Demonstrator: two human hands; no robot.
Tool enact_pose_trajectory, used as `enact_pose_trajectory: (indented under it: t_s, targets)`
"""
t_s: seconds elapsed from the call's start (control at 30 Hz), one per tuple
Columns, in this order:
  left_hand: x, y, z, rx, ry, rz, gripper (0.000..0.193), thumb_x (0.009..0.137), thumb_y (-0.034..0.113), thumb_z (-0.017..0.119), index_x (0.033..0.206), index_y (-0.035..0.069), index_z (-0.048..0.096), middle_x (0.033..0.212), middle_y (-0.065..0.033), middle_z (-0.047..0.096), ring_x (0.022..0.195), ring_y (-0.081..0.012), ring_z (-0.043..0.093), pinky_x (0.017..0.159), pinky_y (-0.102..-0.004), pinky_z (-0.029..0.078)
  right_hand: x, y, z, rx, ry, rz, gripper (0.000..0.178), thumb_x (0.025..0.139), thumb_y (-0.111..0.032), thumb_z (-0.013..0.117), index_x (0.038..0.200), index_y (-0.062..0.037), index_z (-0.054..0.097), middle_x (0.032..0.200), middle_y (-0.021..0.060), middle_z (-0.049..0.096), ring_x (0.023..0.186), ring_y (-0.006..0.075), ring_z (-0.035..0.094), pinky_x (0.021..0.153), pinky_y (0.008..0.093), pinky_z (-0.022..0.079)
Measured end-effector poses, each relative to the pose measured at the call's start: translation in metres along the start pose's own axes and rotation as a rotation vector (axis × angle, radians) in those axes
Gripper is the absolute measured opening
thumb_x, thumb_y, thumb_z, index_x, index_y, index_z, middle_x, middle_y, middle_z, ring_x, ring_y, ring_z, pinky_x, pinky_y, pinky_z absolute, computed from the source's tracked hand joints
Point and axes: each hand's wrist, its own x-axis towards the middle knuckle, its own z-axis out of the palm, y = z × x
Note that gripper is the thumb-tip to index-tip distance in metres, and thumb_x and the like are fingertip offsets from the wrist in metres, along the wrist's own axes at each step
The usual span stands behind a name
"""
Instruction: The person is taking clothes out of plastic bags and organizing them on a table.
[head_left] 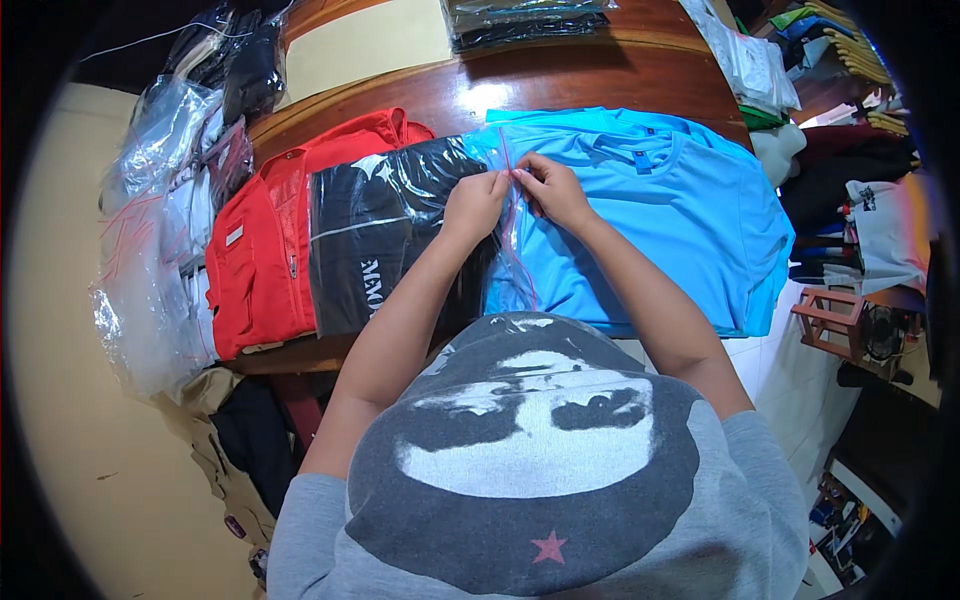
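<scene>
A folded black garment [350, 235] with white print lies inside a clear zip bag [518, 262], whose red seal strip runs along its right side. My left hand [476, 207] is closed, its fingertips pinching the seal near the far end. Just to its right, my right hand [556, 190] pinches the same strip, thumb and forefinger together, so the two hands nearly touch. Under the bag's left side is a red zip-up jacket [262, 262]. The bag's open-side flap rests over light blue T-shirts [680, 215], stacked flat on the right.
Everything lies on a glossy brown wooden table [640, 75]. Clear plastic bags [150, 270] hang or pile at the left by a beige wall. Bagged garments [525, 22] and a cream sheet [365, 50] are at the far side. A small wooden stool-like frame [828, 320] stands right.
</scene>
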Motion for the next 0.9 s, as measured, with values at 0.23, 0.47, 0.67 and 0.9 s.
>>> enact_pose_trajectory:
  t_s: [0.23,0.47,0.67,0.9]
  targets:
    - [0.001,0.0,-0.001,0.012,-0.053,-0.051,0.042,0.097,0.034,0.046,0.086,-0.003,0.063,0.079,-0.0256,0.061,0.076,-0.0421,0.062,0.066,-0.0454,0.046,0.001,-0.004,0.0,0.02,-0.01,0.018,0.014,0.096,-0.019,0.056,0.094,-0.0048,0.059,0.058,0.0022,0.055,0.041,0.0091,0.05,0.039,0.0257,0.037]
    - [0.006,0.01,-0.003,0.109,-0.077,-0.107,0.049,0.098,0.04,0.039,0.089,0.001,0.067,0.089,-0.0256,0.064,0.087,-0.0442,0.062,0.077,-0.0508,0.048,0.001,-0.006,-0.001,-0.042,-0.005,-0.001,0.015,0.097,-0.02,0.056,0.096,-0.0059,0.059,0.057,0.0024,0.054,0.04,0.0097,0.049,0.038,0.026,0.037]
    - [0.004,0.003,-0.001,0.073,-0.046,-0.064,0.05,0.099,0.039,0.039,0.084,-0.003,0.063,0.081,-0.0261,0.062,0.079,-0.043,0.061,0.07,-0.0475,0.045,0.001,-0.005,0.001,-0.056,0.011,-0.003,0.014,0.097,-0.019,0.056,0.095,-0.0057,0.059,0.057,0.0022,0.054,0.041,0.0092,0.049,0.039,0.0257,0.038]
    - [0.004,0.006,-0.004,0.059,-0.094,-0.11,0.049,0.098,0.038,0.037,0.088,0.0,0.066,0.089,-0.0263,0.064,0.087,-0.045,0.062,0.076,-0.0515,0.048,0.001,-0.006,0.0,-0.056,0.004,0.002,0.014,0.097,-0.019,0.056,0.094,-0.0058,0.059,0.057,0.002,0.054,0.041,0.0091,0.05,0.039,0.0256,0.038]
